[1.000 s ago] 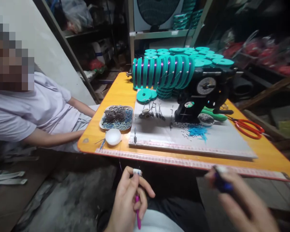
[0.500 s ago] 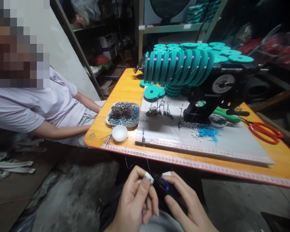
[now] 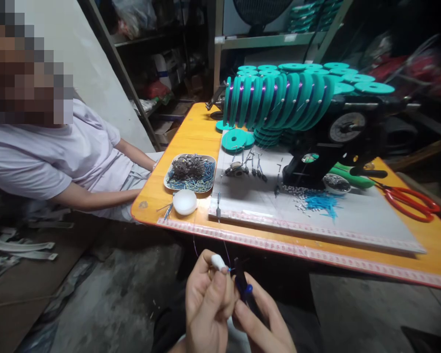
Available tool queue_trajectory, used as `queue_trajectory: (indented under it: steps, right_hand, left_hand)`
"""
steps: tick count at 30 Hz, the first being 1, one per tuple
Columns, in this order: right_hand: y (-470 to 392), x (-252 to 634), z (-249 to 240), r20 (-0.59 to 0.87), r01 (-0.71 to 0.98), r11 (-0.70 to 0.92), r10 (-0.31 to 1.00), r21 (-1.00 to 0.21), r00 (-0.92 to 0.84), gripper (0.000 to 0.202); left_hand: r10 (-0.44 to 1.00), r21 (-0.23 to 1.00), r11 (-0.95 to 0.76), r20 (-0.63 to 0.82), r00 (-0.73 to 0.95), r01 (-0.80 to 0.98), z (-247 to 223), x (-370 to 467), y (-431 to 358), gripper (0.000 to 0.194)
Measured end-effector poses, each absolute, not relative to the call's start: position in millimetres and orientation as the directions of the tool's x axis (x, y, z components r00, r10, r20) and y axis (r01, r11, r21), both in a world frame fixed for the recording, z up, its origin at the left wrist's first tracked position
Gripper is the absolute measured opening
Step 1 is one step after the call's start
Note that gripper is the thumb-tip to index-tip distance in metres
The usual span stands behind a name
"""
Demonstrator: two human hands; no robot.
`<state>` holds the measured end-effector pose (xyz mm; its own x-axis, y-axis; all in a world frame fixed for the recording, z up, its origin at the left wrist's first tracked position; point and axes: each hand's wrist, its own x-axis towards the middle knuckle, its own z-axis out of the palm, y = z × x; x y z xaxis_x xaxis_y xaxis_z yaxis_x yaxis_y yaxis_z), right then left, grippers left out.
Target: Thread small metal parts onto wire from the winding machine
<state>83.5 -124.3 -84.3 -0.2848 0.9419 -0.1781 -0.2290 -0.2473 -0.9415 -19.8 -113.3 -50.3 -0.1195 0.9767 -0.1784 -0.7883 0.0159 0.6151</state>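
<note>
My left hand [image 3: 209, 304] is closed in a pinch, a white wrap on its index finger. Between thumb and fingertip it grips a purple fishing line [image 3: 226, 247] with a tiny blue piece [image 3: 231, 269] on it. The line runs up to a spring-like weight [image 3: 218, 208] at the table edge. Closed around a dark hand tool with a blue part [image 3: 247, 288], pliers or snips, my right hand [image 3: 266, 314] sits close beside the left. The tool's tip points up near the blue piece; whether its jaws touch the line I cannot tell.
On the orange table [image 3: 180, 135] stand a tray of small metal parts [image 3: 191, 184], a white bowl [image 3: 184, 202], a black machine [image 3: 308, 162] carrying green spools [image 3: 279, 100], blue slivers [image 3: 321, 202] and red-handled scissors [image 3: 413, 203]. Another person [image 3: 81, 162] sits at the left.
My right hand has moved left against my left hand, and its fingers have closed around the tool. The tool now stands more upright, its tip near the blue piece. The view has shifted slightly.
</note>
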Motion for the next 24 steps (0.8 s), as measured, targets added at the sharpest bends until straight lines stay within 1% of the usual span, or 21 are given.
queue_trajectory:
  steps: [4, 6, 7, 9, 11, 14, 16, 18, 21, 22, 24]
  right_hand:
    - [-125.3, 80.9, -83.1, -0.275, -0.329, -0.361, 0.920, -0.873, -0.279, 0.037]
    - [-125.1, 83.6, -86.8, -0.291, -0.311, -0.387, 0.904, -0.868, -0.314, 0.039]
    - [-124.3, 85.6, -88.2, -0.274, -0.278, -0.372, 0.902, -0.886, -0.332, 0.040]
    - [-122.1, 90.5, -89.5, -0.213, -0.167, -0.278, 0.921, -0.946, -0.325, 0.043]
    - [-120.3, 95.2, -90.0, -0.147, -0.027, -0.159, 0.953, -0.987, -0.266, 0.044]
    - [-120.7, 100.0, -94.4, -0.073, 0.129, -0.047, 0.977, -0.990, -0.199, 0.045]
    - [-122.2, 101.6, -102.1, -0.036, 0.178, -0.003, 0.983, -0.984, -0.182, 0.046]
    - [-123.3, 102.2, -112.1, 0.004, 0.201, 0.042, 0.983, -0.979, -0.185, 0.046]
    - [-123.7, 102.4, -123.6, 0.084, 0.205, 0.133, 0.969, -0.970, -0.230, 0.044]
    - [-123.6, 102.2, -124.4, 0.101, 0.209, 0.150, 0.968, -0.966, -0.231, 0.043]
    - [-123.0, 101.1, -119.8, 0.094, 0.213, 0.135, 0.977, -0.968, -0.192, 0.043]
  left_hand:
    - [0.968, 0.552, 0.035, -0.225, -0.108, -0.833, -51.1, -21.7, -114.8, 0.025]
    - [0.970, 0.542, 0.031, -0.220, -0.107, -0.840, -52.7, -23.5, -116.5, 0.026]
    - [0.972, 0.541, 0.028, -0.212, -0.104, -0.840, -53.6, -24.9, -117.5, 0.026]
    - [0.978, 0.552, 0.023, -0.185, -0.095, -0.833, -55.2, -28.5, -119.2, 0.025]
    - [0.985, 0.579, 0.027, -0.152, -0.075, -0.815, -56.1, -31.8, -119.6, 0.024]
    - [0.993, 0.615, 0.016, -0.100, -0.058, -0.788, -56.1, -33.6, -117.9, 0.023]
    - [0.995, 0.612, 0.006, -0.085, -0.059, -0.791, -55.8, -32.7, -116.3, 0.022]
    - [0.993, 0.602, 0.014, -0.099, -0.057, -0.799, -55.7, -31.6, -115.6, 0.021]
    - [0.990, 0.591, 0.042, -0.134, -0.047, -0.806, -55.9, -31.6, -116.0, 0.022]
    - [0.989, 0.589, 0.053, -0.145, -0.041, -0.807, -56.2, -32.1, -116.4, 0.022]
    - [0.986, 0.590, 0.076, -0.163, -0.026, -0.804, -57.2, -33.5, -117.1, 0.024]
